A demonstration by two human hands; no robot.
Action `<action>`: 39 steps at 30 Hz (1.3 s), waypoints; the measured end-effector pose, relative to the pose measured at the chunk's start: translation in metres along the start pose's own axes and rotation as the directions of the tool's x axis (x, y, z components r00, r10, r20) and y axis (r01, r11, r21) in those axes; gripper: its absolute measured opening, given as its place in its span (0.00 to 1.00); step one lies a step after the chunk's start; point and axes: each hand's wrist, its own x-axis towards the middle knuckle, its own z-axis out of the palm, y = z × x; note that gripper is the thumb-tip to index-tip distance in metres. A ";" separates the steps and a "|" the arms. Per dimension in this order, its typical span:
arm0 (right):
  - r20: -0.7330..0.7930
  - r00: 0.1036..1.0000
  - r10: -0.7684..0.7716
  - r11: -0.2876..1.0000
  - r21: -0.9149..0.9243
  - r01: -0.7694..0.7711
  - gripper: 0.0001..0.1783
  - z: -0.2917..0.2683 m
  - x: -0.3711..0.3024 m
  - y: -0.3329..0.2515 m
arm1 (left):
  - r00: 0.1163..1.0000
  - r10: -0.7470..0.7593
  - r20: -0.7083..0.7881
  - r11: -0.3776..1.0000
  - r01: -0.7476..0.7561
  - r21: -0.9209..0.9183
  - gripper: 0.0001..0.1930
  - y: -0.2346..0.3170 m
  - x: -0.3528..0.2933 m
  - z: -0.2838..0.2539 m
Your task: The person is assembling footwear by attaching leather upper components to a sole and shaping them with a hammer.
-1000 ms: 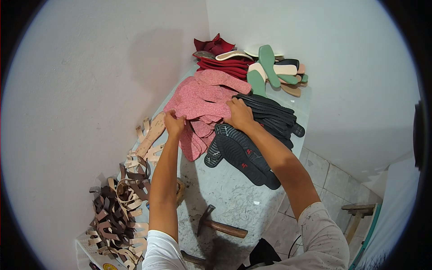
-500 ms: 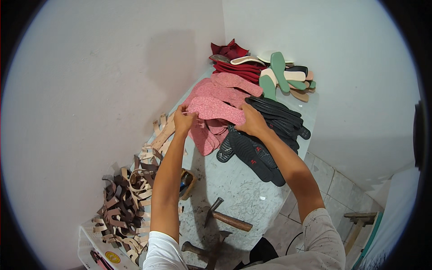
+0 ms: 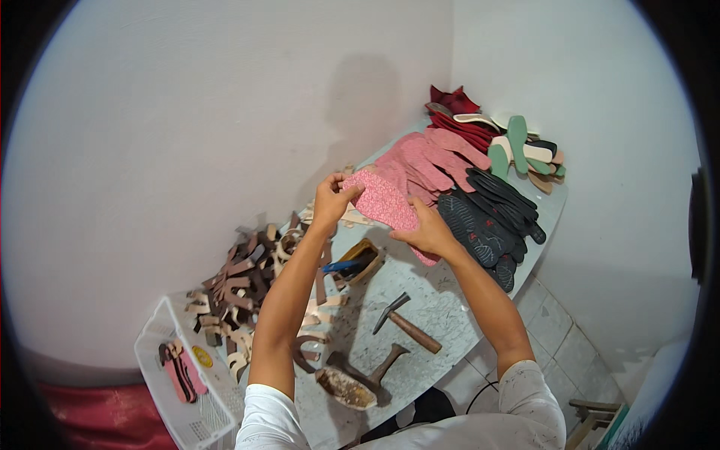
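Observation:
Both hands hold one pink shoe sole [image 3: 382, 201] above the worktable [image 3: 442, 307]. My left hand [image 3: 330, 198] pinches its far end, my right hand [image 3: 426, 231] grips its near end. Beyond it lies a fanned stack of pink soles [image 3: 435, 157]. Black ribbed soles [image 3: 487, 214] are spread to the right of my right hand.
Dark red pieces [image 3: 454, 112] and green and cream soles [image 3: 517, 146] lie at the table's far corner. A hammer [image 3: 405, 322], a glue tin with a blue tool [image 3: 356, 262], a dirty dish [image 3: 345, 386] and several brown straps [image 3: 244, 277] are near. A white basket [image 3: 184, 367] sits at lower left.
Both hands have lifted one pink sole off the stack and drawn it back toward me, clear of the pile.

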 end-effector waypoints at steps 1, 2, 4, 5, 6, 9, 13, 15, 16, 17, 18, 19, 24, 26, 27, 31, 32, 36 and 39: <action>-0.034 0.997 -0.072 0.997 0.015 0.073 0.44 0.010 -0.009 -0.010 | 1.000 -0.004 -0.005 1.000 0.004 0.013 0.12 0.014 -0.019 -0.010; -0.066 0.987 -0.143 0.989 0.028 0.145 0.43 0.022 -0.018 -0.019 | 1.000 0.001 -0.025 1.000 -0.001 0.017 0.12 0.022 -0.034 -0.021; -0.058 0.970 -0.236 0.965 0.101 0.241 0.42 0.041 -0.040 -0.048 | 0.999 -0.005 -0.049 1.000 0.006 0.019 0.12 0.042 -0.076 -0.047; -0.020 0.977 -0.210 0.963 0.168 0.210 0.41 0.046 -0.053 -0.067 | 1.000 -0.021 0.018 0.998 0.022 -0.065 0.12 0.051 -0.098 -0.056; 0.015 0.984 -0.180 0.958 0.229 0.172 0.41 0.050 -0.067 -0.086 | 0.995 -0.080 0.065 0.995 0.084 -0.056 0.13 0.062 -0.124 -0.062; 0.119 0.974 -0.191 0.942 0.301 0.148 0.41 0.083 -0.100 -0.123 | 0.985 -0.104 0.141 0.980 0.125 -0.153 0.13 0.077 -0.195 -0.084; 0.211 0.929 -0.304 0.921 0.316 0.229 0.42 0.130 -0.155 -0.157 | 0.994 -0.110 -0.010 0.979 0.107 -0.171 0.16 0.081 -0.292 -0.106; 0.355 0.891 -0.282 0.934 0.315 0.170 0.43 0.148 -0.184 -0.170 | 0.986 -0.140 -0.093 0.970 0.118 -0.211 0.17 0.069 -0.334 -0.116; 0.380 0.876 -0.296 0.931 0.318 0.177 0.43 0.158 -0.196 -0.173 | 0.979 -0.165 -0.118 0.959 0.132 -0.250 0.18 0.064 -0.354 -0.120; 0.424 0.852 -0.307 0.933 0.313 0.180 0.43 0.170 -0.207 -0.174 | 0.975 -0.170 -0.146 0.958 0.129 -0.256 0.18 0.059 -0.373 -0.124; 0.462 0.829 -0.315 0.935 0.303 0.186 0.43 0.180 -0.216 -0.174 | 0.969 -0.173 -0.176 0.941 0.111 -0.318 0.18 0.054 -0.390 -0.125; 0.497 0.805 -0.325 0.923 0.351 0.156 0.41 0.192 -0.226 -0.174 | 0.963 -0.179 -0.204 0.921 0.091 -0.379 0.18 0.048 -0.403 -0.128; 0.646 0.697 -0.311 0.946 0.284 0.159 0.41 0.224 -0.247 -0.187 | 0.910 -0.288 -0.298 0.870 0.119 -0.479 0.17 0.021 -0.447 -0.142; 0.678 0.662 -0.321 0.945 0.276 0.175 0.41 0.229 -0.247 -0.189 | 0.882 -0.364 -0.299 0.835 0.166 -0.525 0.17 0.020 -0.450 -0.149; 0.609 0.676 -0.414 0.910 0.288 0.298 0.40 0.232 -0.247 -0.194 | 0.875 -0.370 -0.312 0.807 0.137 -0.574 0.16 0.020 -0.450 -0.154; 0.782 0.573 -0.244 0.963 0.263 0.051 0.32 0.224 -0.235 -0.205 | 0.895 -0.353 -0.271 0.802 0.141 -0.580 0.16 0.021 -0.451 -0.175; 0.782 0.571 -0.248 0.963 0.264 0.057 0.32 0.225 -0.232 -0.203 | 0.896 -0.349 -0.275 0.804 0.135 -0.580 0.16 0.018 -0.450 -0.176; 0.807 0.538 -0.244 0.970 0.211 0.123 0.21 0.221 -0.210 -0.205 | 0.914 -0.300 -0.273 0.842 0.119 -0.526 0.17 0.020 -0.445 -0.182; 0.856 0.429 -0.288 0.957 0.269 0.105 0.10 0.215 -0.180 -0.207 | 0.909 -0.345 -0.235 0.796 0.151 -0.586 0.18 0.025 -0.444 -0.189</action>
